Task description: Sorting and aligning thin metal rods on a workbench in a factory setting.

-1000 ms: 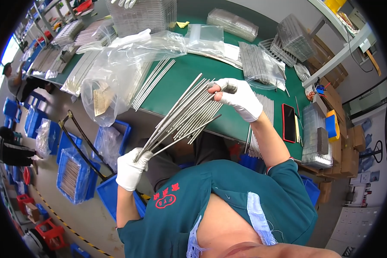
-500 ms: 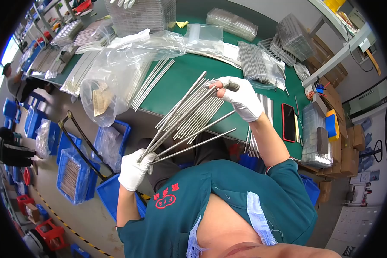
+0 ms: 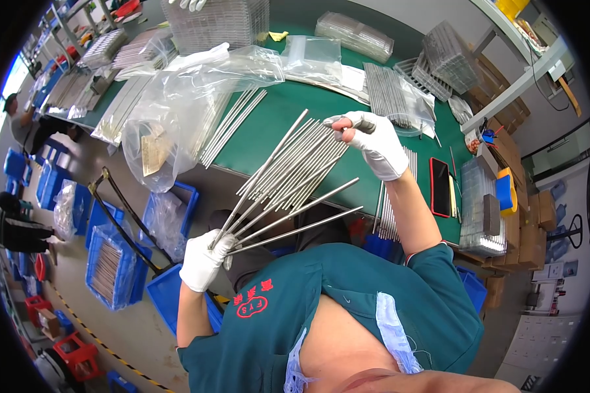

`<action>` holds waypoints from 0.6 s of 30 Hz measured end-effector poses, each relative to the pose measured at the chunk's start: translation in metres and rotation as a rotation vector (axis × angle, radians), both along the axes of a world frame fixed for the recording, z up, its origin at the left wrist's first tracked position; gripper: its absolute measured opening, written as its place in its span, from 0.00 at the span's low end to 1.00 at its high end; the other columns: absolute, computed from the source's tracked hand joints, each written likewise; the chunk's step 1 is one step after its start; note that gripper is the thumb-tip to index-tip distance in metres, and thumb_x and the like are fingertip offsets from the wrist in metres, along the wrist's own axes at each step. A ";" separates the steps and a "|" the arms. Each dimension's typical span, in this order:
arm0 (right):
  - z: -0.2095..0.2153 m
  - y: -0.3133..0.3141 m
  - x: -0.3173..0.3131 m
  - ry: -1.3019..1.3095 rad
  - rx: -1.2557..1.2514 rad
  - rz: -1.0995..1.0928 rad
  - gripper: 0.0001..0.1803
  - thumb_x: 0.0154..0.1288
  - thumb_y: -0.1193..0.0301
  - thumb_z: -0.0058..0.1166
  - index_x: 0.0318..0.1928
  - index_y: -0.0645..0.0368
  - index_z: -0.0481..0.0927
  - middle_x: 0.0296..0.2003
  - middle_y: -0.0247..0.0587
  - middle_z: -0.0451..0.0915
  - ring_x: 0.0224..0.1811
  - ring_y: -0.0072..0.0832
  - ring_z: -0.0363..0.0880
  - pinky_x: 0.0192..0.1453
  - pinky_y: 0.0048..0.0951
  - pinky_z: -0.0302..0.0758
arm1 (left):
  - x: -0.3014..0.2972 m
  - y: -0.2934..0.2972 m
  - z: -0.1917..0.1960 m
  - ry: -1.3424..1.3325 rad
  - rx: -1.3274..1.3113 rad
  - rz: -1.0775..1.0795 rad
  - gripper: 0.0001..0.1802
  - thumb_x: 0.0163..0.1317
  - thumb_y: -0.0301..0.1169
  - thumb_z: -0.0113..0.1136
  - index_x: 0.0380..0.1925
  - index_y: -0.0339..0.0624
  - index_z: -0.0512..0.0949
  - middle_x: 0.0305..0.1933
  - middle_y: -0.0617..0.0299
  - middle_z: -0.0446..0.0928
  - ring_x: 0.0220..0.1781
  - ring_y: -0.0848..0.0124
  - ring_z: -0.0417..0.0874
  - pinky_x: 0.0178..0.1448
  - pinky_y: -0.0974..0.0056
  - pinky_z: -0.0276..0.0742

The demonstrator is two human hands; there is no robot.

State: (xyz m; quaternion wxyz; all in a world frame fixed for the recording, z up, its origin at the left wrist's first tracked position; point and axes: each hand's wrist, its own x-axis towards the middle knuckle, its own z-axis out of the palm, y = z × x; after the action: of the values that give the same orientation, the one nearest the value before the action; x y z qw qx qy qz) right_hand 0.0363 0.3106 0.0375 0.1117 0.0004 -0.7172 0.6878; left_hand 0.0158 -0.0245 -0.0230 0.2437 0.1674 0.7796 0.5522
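metal rods fan out between your two gloved hands.
your left hand grips their lower ends, your right hand pinches the tops above the green table.

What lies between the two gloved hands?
In the head view, a fanned bundle of metal rods spans from the left hand to the right hand; both hands grip it, over the green table's edge.

a large clear plastic bag lies crumpled at the far left of the green surface, a tan paper label inside it. a smaller clear bag lies farther back. a dark phone with a red edge lies at the right, screen black. cardboard boxes stand at the far right.
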 end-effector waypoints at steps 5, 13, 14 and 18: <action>0.008 -0.009 0.000 -0.023 0.055 0.102 0.12 0.52 0.72 0.62 0.38 0.64 0.80 0.39 0.41 0.80 0.40 0.22 0.77 0.47 0.23 0.73 | -0.001 0.001 0.003 0.021 -0.069 -0.048 0.16 0.62 0.40 0.54 0.26 0.36 0.78 0.12 0.63 0.72 0.15 0.77 0.71 0.22 0.70 0.67; 0.004 -0.004 0.002 -0.077 0.120 0.147 0.13 0.50 0.71 0.63 0.36 0.62 0.81 0.37 0.40 0.80 0.39 0.23 0.76 0.46 0.24 0.72 | 0.000 0.002 0.005 -0.034 -0.052 -0.072 0.16 0.62 0.39 0.53 0.26 0.35 0.78 0.12 0.62 0.72 0.15 0.77 0.71 0.22 0.70 0.66; 0.001 -0.001 0.001 -0.051 0.164 0.164 0.12 0.52 0.70 0.63 0.37 0.62 0.81 0.37 0.39 0.80 0.38 0.22 0.77 0.44 0.23 0.74 | 0.001 0.002 0.006 -0.042 -0.064 -0.075 0.16 0.62 0.39 0.53 0.26 0.35 0.78 0.12 0.62 0.72 0.15 0.77 0.71 0.22 0.70 0.66; -0.005 0.007 -0.010 0.013 -0.027 -0.029 0.14 0.54 0.66 0.60 0.38 0.62 0.81 0.36 0.37 0.80 0.39 0.21 0.75 0.49 0.22 0.70 | 0.000 0.006 0.011 -0.025 -0.052 -0.111 0.16 0.61 0.39 0.54 0.25 0.35 0.78 0.12 0.62 0.72 0.15 0.77 0.71 0.23 0.70 0.66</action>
State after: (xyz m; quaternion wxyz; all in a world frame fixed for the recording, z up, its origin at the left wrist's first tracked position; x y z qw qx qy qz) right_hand 0.0265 0.3177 0.0330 0.1266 -0.0070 -0.7071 0.6956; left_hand 0.0161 -0.0189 -0.0118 0.2882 0.1970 0.7801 0.5193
